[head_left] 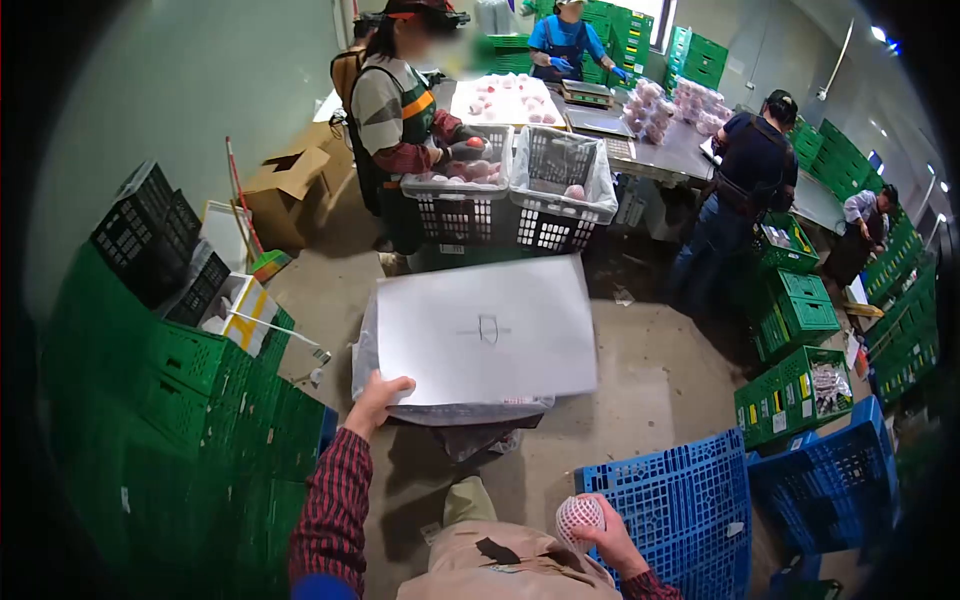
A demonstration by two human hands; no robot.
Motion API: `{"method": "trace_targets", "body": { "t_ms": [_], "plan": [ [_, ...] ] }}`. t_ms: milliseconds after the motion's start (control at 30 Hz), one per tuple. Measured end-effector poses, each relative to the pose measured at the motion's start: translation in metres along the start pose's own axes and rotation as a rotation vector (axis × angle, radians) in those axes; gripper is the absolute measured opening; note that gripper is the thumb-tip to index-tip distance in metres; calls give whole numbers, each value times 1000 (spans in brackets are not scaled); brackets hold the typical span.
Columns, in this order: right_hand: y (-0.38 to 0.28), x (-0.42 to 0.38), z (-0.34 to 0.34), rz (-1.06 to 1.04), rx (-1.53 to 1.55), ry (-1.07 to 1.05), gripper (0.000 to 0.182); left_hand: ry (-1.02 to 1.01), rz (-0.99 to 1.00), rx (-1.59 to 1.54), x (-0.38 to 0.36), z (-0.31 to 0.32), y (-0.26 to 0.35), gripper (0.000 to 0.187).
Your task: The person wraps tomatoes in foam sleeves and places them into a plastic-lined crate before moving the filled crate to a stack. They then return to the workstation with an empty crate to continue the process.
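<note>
My left hand (375, 403) grips the near left corner of a large white board (440, 320), thumb on top and fingers below the edge. A small dark outline is printed at the board's middle. Beneath it is a plastic-lined container (470, 413), mostly hidden by the board; clear liner shows along its near and left sides. Low at the right, my right hand (612, 532) is closed around a round fruit in a white foam net (580, 520), held beside my apron. The net covers the fruit, so its kind cannot be told.
Ahead stand two lined crates, one with fruit (470, 222) and one nearly bare (560, 212). A co-worker (395, 130) handles fruit there; others stand around the metal table (670, 150). Green crates (200, 390) line the left, with more (795, 395) and blue pallets (670, 510) at right.
</note>
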State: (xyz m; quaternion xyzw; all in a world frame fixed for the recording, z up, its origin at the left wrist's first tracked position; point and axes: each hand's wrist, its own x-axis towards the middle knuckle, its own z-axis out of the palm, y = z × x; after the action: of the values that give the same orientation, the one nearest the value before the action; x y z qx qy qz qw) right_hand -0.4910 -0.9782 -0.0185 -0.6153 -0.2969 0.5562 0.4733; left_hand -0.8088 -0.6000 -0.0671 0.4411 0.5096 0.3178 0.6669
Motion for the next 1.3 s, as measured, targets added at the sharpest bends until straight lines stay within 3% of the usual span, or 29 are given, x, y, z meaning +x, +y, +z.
{"method": "trace_targets", "body": {
  "t_ms": [133,200,300,433,600,667,700,733,833,867,900,967,1033,1067,1300],
  "plan": [
    [-30,54,31,57,46,64,56,80,141,243,118,-44,-79,34],
    [-49,89,46,75,28,77,57,83,55,351,149,-57,-96,37],
    [-65,155,66,-26,-208,76,59,305,-7,564,181,-68,-120,36],
    [-61,257,88,-131,-390,40,66,319,-63,654,181,-75,-125,35],
    [-45,315,82,9,-576,13,85,179,-168,554,179,-95,-144,36],
    [-40,315,66,2,-503,55,80,119,-236,489,176,-99,-152,37],
    [-45,311,57,26,-449,41,63,119,-326,428,174,-97,-152,36],
    [-43,310,44,29,-443,40,63,120,-414,367,171,-94,-153,35],
    [-35,310,9,82,-210,-35,32,125,-304,434,160,-88,-138,46],
    [-38,312,-3,76,-206,-43,32,157,-221,505,157,-80,-129,50],
    [-42,318,-20,65,-240,-78,31,367,-102,816,152,-72,-127,56],
    [-55,334,-53,77,-249,-117,28,461,-122,874,142,-56,-118,61],
    [-64,357,-87,48,-218,-156,28,626,190,1097,134,-33,-121,68],
    [-66,371,-107,29,-212,-184,29,671,197,1123,128,-9,-105,66],
    [-112,435,-277,-17,-218,-239,30,727,187,793,154,194,-7,44]
  ]
}}
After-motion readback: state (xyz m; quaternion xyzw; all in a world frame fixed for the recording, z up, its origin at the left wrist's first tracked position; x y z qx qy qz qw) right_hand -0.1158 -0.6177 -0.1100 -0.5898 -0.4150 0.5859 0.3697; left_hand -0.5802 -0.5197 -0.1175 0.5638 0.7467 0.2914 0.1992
